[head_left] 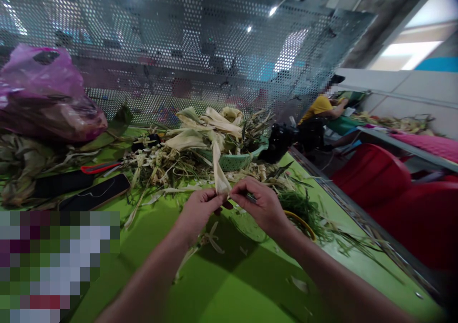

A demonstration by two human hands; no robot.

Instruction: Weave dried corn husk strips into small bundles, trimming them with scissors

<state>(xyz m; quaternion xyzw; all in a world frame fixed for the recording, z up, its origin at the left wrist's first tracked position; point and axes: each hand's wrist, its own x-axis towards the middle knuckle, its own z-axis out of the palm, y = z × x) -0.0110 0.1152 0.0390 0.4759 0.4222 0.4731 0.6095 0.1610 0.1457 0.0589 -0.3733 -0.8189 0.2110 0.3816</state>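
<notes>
A pale corn husk (221, 177) stands upright between my two hands above the green table. My left hand (202, 208) pinches its lower end between thumb and fingers. From the other side, my right hand (258, 203) closes thumb and forefinger at the same end, touching the husk's edge. Beyond the hands, more dried husks (186, 139) are heaped over a light green plastic basket (236, 161). Small husk scraps (213, 239) lie on the table just below my hands.
Two dark phones (96, 192) and a red-handled cutter (100, 167) lie at the left, near a pink plastic bag (53, 94). Green stalks (304, 211) are at the right. A perforated metal screen (161, 51) stands behind; red chairs (372, 175) and a person in yellow (320, 106) are beyond the table's edge.
</notes>
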